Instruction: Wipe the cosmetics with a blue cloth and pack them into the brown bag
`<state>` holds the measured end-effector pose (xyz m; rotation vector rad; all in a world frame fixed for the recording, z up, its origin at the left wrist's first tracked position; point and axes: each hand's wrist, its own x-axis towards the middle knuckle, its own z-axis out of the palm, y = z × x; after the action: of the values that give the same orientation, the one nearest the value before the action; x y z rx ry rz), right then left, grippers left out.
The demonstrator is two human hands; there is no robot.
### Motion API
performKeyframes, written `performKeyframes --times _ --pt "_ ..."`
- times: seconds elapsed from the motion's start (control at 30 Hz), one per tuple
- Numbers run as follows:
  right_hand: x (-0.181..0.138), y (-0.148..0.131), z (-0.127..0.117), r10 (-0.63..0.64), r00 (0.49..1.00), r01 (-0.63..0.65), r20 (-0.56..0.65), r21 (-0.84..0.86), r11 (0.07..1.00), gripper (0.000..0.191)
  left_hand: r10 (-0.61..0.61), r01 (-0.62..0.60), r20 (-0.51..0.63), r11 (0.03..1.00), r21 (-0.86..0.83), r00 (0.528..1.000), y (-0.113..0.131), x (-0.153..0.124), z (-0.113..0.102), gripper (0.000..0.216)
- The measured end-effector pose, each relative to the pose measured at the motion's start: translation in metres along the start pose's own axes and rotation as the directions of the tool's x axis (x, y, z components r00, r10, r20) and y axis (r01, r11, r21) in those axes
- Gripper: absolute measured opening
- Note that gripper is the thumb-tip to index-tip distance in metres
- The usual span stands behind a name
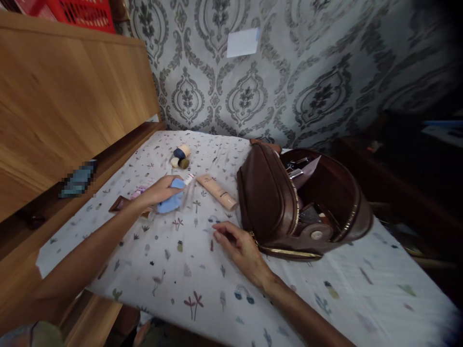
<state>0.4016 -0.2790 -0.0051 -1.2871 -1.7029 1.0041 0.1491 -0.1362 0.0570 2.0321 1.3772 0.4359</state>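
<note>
My left hand (163, 189) is closed over a light blue, soft-looking item (170, 203) on the patterned cloth. A small white piece with red marking (188, 179) shows just past the fingertips; whether it belongs to the blue item I cannot tell. My right hand (241, 248) is held over the cloth with loosely bent fingers and nothing in them, beside an unzipped brown leather bag (264, 193). Between the hands and farther back lies a peach squeeze tube (217, 192). Inside the bag are a pink sheet (308, 172) and several dark or shiny small items.
Small round-lidded containers (181, 153) stand toward the wall. A brown packet (118, 204) and a purple-patterned item (142, 191) lie by my left forearm. A wooden cabinet (72, 86) borders the left side, and a patterned wall (246, 91) rises behind.
</note>
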Motion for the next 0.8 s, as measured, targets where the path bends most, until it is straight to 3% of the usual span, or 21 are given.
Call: performKeyframes --times 0.1,0.23,0.4,0.47,0.57,0.63,0.67,0.8 --pt "0.006 -0.001 0.002 0.077 0.997 -0.074 -0.014 0.147 0.986 0.042 0.184 -0.191 0.095 0.979 0.071 0.978 0.016 -0.018 0.012 0.026" --pt "0.013 -0.002 0.004 0.149 0.989 -0.137 -0.011 0.331 0.933 0.058 0.367 -0.416 0.227 0.879 0.233 0.902 0.03 -0.035 0.03 0.023" --pt "0.012 0.002 0.007 0.147 0.989 -0.147 0.025 0.332 0.932 0.042 0.452 -0.522 0.297 0.821 0.23 0.841 0.031 -0.039 0.048 0.024" --pt "0.01 0.005 0.009 0.151 0.989 -0.146 0.013 0.33 0.933 0.038 0.461 -0.501 0.23 0.851 0.16 0.857 0.028 -0.039 0.05 0.026" --pt "0.009 0.008 0.014 0.169 0.985 -0.147 -0.034 0.343 0.928 0.035 0.403 -0.401 -0.022 0.913 0.076 0.915 0.025 -0.041 0.05 0.037" --pt "0.01 0.009 0.016 0.178 0.983 -0.146 -0.055 0.359 0.922 0.032 0.413 -0.407 -0.153 0.911 0.072 0.898 0.025 -0.045 0.055 0.04" --pt "0.01 0.009 0.017 0.175 0.983 -0.143 -0.056 0.367 0.919 0.031 0.449 -0.441 -0.156 0.894 0.085 0.88 0.026 -0.048 0.061 0.043" --pt "0.008 0.009 0.016 0.134 0.988 -0.098 -0.072 0.367 0.925 0.024 0.612 -0.634 0.165 0.751 0.185 0.773 0.028 -0.057 0.087 0.067"
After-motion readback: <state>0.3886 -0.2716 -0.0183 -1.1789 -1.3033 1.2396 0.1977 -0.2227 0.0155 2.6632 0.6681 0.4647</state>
